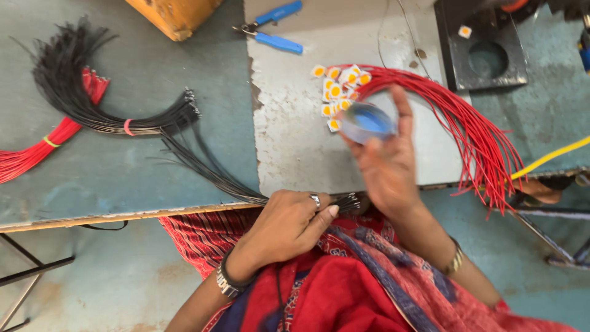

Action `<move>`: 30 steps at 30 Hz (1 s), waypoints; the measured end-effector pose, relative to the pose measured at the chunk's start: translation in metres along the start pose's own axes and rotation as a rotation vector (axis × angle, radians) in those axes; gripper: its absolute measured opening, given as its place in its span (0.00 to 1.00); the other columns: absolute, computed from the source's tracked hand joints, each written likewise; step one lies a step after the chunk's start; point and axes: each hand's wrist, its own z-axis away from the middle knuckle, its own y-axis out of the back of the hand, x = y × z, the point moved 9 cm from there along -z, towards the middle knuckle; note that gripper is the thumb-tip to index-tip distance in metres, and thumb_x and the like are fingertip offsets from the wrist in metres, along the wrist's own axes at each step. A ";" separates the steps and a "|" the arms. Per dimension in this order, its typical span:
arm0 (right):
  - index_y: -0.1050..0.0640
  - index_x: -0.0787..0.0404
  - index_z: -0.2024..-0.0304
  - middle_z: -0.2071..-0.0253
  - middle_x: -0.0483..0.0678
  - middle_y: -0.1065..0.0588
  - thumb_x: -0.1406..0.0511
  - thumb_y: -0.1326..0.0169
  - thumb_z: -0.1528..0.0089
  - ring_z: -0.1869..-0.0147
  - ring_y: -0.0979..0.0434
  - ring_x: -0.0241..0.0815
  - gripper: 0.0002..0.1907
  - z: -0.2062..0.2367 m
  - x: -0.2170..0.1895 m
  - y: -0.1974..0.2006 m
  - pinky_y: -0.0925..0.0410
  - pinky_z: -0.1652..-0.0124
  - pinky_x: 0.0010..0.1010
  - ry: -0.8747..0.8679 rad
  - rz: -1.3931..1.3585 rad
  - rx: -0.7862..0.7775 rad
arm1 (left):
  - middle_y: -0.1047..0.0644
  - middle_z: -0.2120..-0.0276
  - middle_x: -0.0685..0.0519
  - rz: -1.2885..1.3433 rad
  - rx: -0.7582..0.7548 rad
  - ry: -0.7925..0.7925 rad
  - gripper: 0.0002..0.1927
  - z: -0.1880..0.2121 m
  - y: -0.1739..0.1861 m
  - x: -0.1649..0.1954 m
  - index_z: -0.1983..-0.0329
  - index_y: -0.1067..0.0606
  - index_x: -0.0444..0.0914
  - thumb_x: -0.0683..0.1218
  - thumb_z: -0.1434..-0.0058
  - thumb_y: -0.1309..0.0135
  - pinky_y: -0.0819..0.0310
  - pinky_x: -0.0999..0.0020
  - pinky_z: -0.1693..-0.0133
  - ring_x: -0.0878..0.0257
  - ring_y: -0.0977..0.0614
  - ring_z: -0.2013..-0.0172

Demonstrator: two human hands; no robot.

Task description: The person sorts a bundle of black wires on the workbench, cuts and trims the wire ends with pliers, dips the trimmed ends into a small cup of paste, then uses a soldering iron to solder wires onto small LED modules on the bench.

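My left hand (pixel 289 224) is curled tight around a bunch of thin black wires (pixel 209 172) at the near edge of the table (pixel 123 178), the wires running away from it up and to the left toward a tied black bundle (pixel 92 104). My right hand (pixel 384 157) is raised just to the right of it, its fingers pinching a small blurred blue roll (pixel 367 121). Just beyond that hand lie small yellow-and-white square chips (pixel 338 92) at the ends of red wires (pixel 473 129), which arc over to its right and hang off the table; blue-handled pliers (pixel 273 27) lie farther off.
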 end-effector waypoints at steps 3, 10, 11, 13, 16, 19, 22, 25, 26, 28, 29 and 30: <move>0.55 0.50 0.20 0.33 0.50 0.34 0.67 0.41 0.30 0.28 0.33 0.42 0.46 -0.002 0.020 -0.021 0.39 0.26 0.38 -0.014 0.152 -0.100 | 0.25 0.77 0.42 -0.029 -0.057 -0.034 0.14 -0.002 -0.005 0.008 0.68 0.26 0.35 0.49 0.32 0.52 0.31 0.47 0.68 0.41 0.22 0.71; 0.56 0.50 0.19 0.28 0.49 0.38 0.70 0.44 0.30 0.25 0.37 0.40 0.46 -0.001 0.032 -0.030 0.42 0.27 0.36 -0.078 0.089 -0.134 | 0.24 0.76 0.41 -0.048 -0.044 -0.004 0.15 -0.001 -0.001 0.010 0.70 0.27 0.34 0.49 0.31 0.52 0.31 0.46 0.67 0.39 0.22 0.70; 0.55 0.50 0.19 0.29 0.49 0.38 0.70 0.44 0.30 0.25 0.37 0.40 0.45 -0.002 0.030 -0.031 0.42 0.26 0.36 -0.061 0.094 -0.140 | 0.24 0.76 0.41 -0.042 -0.039 -0.005 0.15 -0.001 -0.001 0.011 0.69 0.27 0.34 0.49 0.31 0.52 0.31 0.46 0.67 0.39 0.22 0.70; 0.55 0.49 0.19 0.30 0.49 0.38 0.70 0.43 0.29 0.26 0.37 0.39 0.45 -0.004 0.026 -0.034 0.42 0.25 0.37 -0.025 0.105 -0.151 | 0.24 0.76 0.40 -0.031 -0.029 0.006 0.14 -0.002 -0.001 0.010 0.69 0.27 0.34 0.49 0.31 0.52 0.31 0.46 0.67 0.39 0.22 0.70; 0.55 0.49 0.20 0.28 0.46 0.40 0.70 0.43 0.29 0.25 0.38 0.39 0.44 -0.005 0.021 -0.034 0.42 0.27 0.35 0.031 0.127 -0.128 | 0.24 0.76 0.40 -0.022 -0.006 0.030 0.14 -0.002 0.000 0.009 0.68 0.26 0.34 0.48 0.31 0.51 0.31 0.46 0.68 0.38 0.22 0.71; 0.54 0.47 0.19 0.29 0.48 0.38 0.69 0.43 0.28 0.26 0.35 0.41 0.44 -0.006 0.019 -0.031 0.40 0.27 0.39 0.049 0.072 -0.078 | 0.24 0.75 0.41 -0.027 0.021 0.019 0.13 -0.003 -0.001 0.010 0.68 0.26 0.34 0.48 0.32 0.51 0.30 0.46 0.67 0.39 0.22 0.71; 0.54 0.46 0.20 0.28 0.48 0.38 0.68 0.43 0.28 0.25 0.35 0.42 0.43 -0.006 0.021 -0.031 0.39 0.25 0.43 0.046 -0.014 -0.064 | 0.23 0.75 0.41 -0.032 0.043 0.011 0.12 -0.005 -0.002 0.010 0.65 0.25 0.34 0.48 0.32 0.51 0.30 0.47 0.68 0.40 0.22 0.72; 0.54 0.45 0.21 0.26 0.49 0.36 0.67 0.42 0.29 0.22 0.33 0.46 0.44 -0.009 0.020 -0.027 0.39 0.21 0.47 0.027 -0.032 -0.055 | 0.24 0.75 0.43 -0.031 0.082 -0.018 0.11 -0.004 0.000 0.012 0.63 0.25 0.35 0.48 0.32 0.51 0.30 0.48 0.69 0.41 0.22 0.73; 0.54 0.46 0.22 0.29 0.49 0.35 0.68 0.41 0.29 0.24 0.32 0.47 0.44 -0.011 0.016 -0.023 0.39 0.22 0.47 0.045 -0.040 -0.048 | 0.24 0.76 0.43 -0.027 0.091 -0.022 0.11 -0.003 0.001 0.012 0.64 0.25 0.35 0.48 0.32 0.50 0.30 0.49 0.69 0.41 0.22 0.73; 0.53 0.46 0.22 0.34 0.50 0.33 0.68 0.39 0.29 0.28 0.30 0.47 0.44 -0.013 0.004 -0.011 0.38 0.24 0.47 0.078 -0.061 -0.041 | 0.25 0.78 0.43 -0.009 0.123 -0.007 0.12 0.000 0.007 0.010 0.66 0.26 0.35 0.48 0.31 0.50 0.31 0.51 0.70 0.42 0.22 0.74; 0.53 0.46 0.22 0.34 0.50 0.32 0.68 0.38 0.30 0.28 0.29 0.47 0.44 -0.013 -0.004 -0.002 0.37 0.25 0.47 0.089 -0.024 -0.032 | 0.26 0.78 0.43 0.005 0.146 0.010 0.12 0.003 0.011 0.008 0.67 0.26 0.35 0.48 0.31 0.50 0.31 0.52 0.71 0.42 0.23 0.74; 0.52 0.47 0.23 0.34 0.50 0.32 0.69 0.37 0.31 0.28 0.29 0.48 0.45 -0.012 -0.012 0.008 0.36 0.27 0.47 0.098 0.012 -0.022 | 0.27 0.79 0.43 0.021 0.168 0.028 0.13 0.005 0.015 0.005 0.68 0.27 0.34 0.48 0.31 0.50 0.32 0.52 0.72 0.42 0.23 0.75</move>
